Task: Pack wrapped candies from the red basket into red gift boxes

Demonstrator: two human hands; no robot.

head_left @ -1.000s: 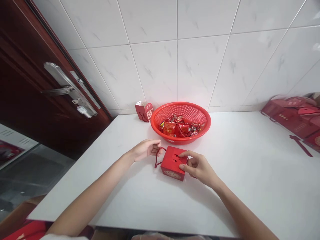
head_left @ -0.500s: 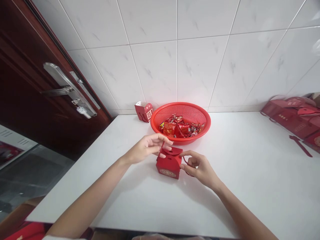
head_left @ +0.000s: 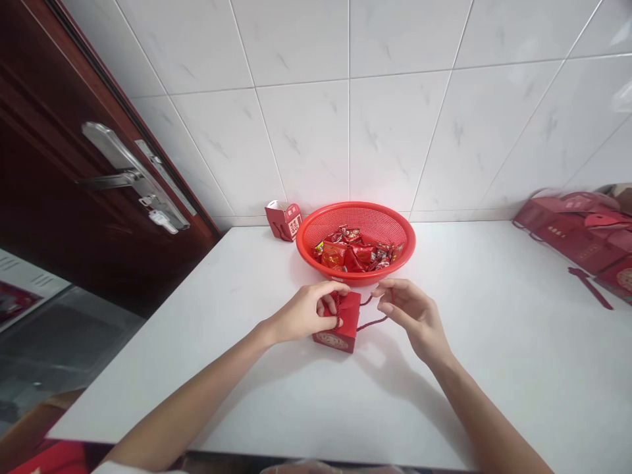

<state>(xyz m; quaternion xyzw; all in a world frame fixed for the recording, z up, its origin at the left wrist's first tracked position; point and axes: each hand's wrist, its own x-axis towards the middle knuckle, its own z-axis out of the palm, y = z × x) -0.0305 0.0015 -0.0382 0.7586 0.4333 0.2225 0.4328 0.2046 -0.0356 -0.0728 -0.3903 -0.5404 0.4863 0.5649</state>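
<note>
A small red gift box (head_left: 335, 339) with a gold round emblem on its front stands on the white table, its top flaps folded down. Over its left side curls my left hand (head_left: 311, 311), thumb and fingers closed on the box top, with a twisted red cord (head_left: 338, 308) between them. To the right of the box, my right hand (head_left: 412, 319) has its fingers bent around the other cord handle (head_left: 371, 323), which stretches out from the box's right side. Part of the box top is hidden behind my left fingers.
Just behind the box sits a red plastic basket (head_left: 403, 259) with several red-wrapped sweets (head_left: 363, 253). An opened red box (head_left: 282, 220) stands left of it by the tiled wall. At the far right are several red boxes (head_left: 567, 230) and a dark red strip (head_left: 591, 288).
My left hand has moved right onto the box top, and the raised flap now lies down. My right hand has moved up and right, drawing the right cord out from the box.
</note>
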